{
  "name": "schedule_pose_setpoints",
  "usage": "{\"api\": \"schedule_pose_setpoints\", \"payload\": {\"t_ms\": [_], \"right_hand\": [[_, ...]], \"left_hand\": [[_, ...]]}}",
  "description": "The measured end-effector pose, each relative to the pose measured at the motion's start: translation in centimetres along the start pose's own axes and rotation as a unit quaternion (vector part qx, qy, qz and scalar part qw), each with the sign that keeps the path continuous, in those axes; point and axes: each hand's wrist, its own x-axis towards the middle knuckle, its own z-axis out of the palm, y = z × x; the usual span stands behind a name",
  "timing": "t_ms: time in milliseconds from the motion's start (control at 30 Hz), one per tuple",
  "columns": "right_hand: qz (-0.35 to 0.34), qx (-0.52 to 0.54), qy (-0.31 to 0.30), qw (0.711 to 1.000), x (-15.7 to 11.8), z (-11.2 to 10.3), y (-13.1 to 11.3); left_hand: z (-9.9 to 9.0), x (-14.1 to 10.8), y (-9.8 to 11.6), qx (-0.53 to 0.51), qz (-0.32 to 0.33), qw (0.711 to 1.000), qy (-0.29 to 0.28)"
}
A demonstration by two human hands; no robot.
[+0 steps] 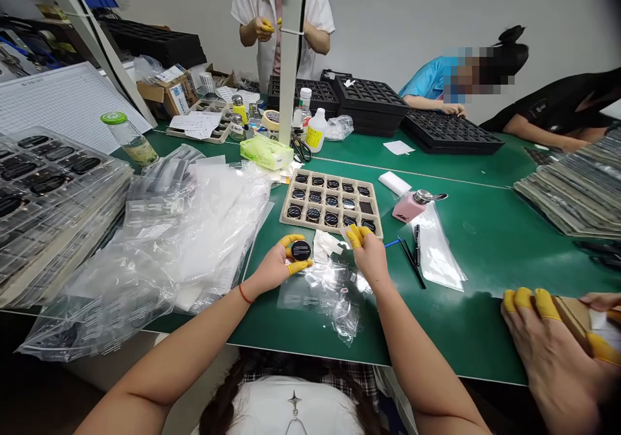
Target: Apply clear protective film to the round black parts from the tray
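Note:
My left hand [284,258], with yellow finger cots, is closed around the edge of a round black disc [301,250] with small pale lettering on its upper face. My right hand [365,244], also in yellow finger cots, pinches a small pale, thin piece [347,234] whose kind is unclear. Just beyond both hands lies a beige compartment tray [283,219]. Similar round dark pieces fill most of its cells, and one cell at the right shows no disc. Between my hands sits a crumpled white wipe [326,244], with clear plastic film [315,293] nearer me.
Plastic sleeves [208,209] and stacked trays [58,196] crowd the left. To the right are a pink pump bottle [410,206], a black pen [417,244] and a co-worker's hands [543,331]. A tissue pack [266,152] and a post [290,60] stand behind the beige tray.

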Motion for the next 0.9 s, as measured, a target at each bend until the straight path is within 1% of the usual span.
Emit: {"api": "schedule_pose_setpoints", "payload": {"t_ms": [33, 67, 133, 200, 233, 300, 367, 467, 533, 600, 733, 833, 900], "right_hand": [[-0.015, 0.047, -0.007, 0.999, -0.5, -0.2, -0.8], [-0.046, 0.091, -0.021, 0.995, -1.1, -0.3, -1.7], [-0.132, 0.141, -0.060, 0.979, -2.6, 0.0, -3.5], [-0.205, 0.122, -0.088, 0.967, -4.1, 0.8, -4.9], [-0.231, 0.096, -0.092, 0.964, -4.7, 1.4, -5.4], [-0.261, 0.041, -0.083, 0.961, -5.2, 2.5, -5.8], [-0.267, -0.001, -0.059, 0.962, -4.9, 3.3, -5.6], [-0.245, -0.021, -0.036, 0.969, -3.7, 3.8, -4.8], [-0.231, -0.014, -0.043, 0.972, -2.9, 3.6, -4.3], [-0.227, 0.009, -0.059, 0.972, -2.6, 3.1, -4.1], [-0.234, 0.055, -0.071, 0.968, -3.2, 1.7, -4.4], [-0.254, 0.025, -0.081, 0.964, -4.2, 1.6, -4.7], [-0.245, 0.014, -0.075, 0.967, -4.9, 1.8, -4.7]], "left_hand": [[0.1, 0.0, -0.2, 0.014, 0.004, 1.000, -0.011], [0.2, -0.1, -0.3, 0.027, 0.008, 0.999, -0.019], [0.3, -0.2, -0.4, 0.052, 0.018, 0.998, -0.027], [0.3, -0.2, -0.5, 0.070, 0.024, 0.996, -0.039], [0.3, -0.2, -0.6, 0.075, 0.025, 0.996, -0.045], [0.2, 0.0, -0.9, 0.084, 0.027, 0.995, -0.051], [0.2, 0.1, -1.1, 0.089, 0.030, 0.994, -0.055], [0.4, 0.3, -1.3, 0.088, 0.029, 0.993, -0.075], [0.6, 0.3, -1.2, 0.088, 0.025, 0.992, -0.086], [0.7, 0.3, -0.9, 0.088, 0.017, 0.992, -0.084], [0.9, 0.1, -0.2, 0.095, -0.005, 0.993, -0.065], [0.9, 0.0, -0.1, 0.094, 0.000, 0.993, -0.075], [0.8, 0.1, -0.3, 0.086, 0.005, 0.993, -0.079]]}}
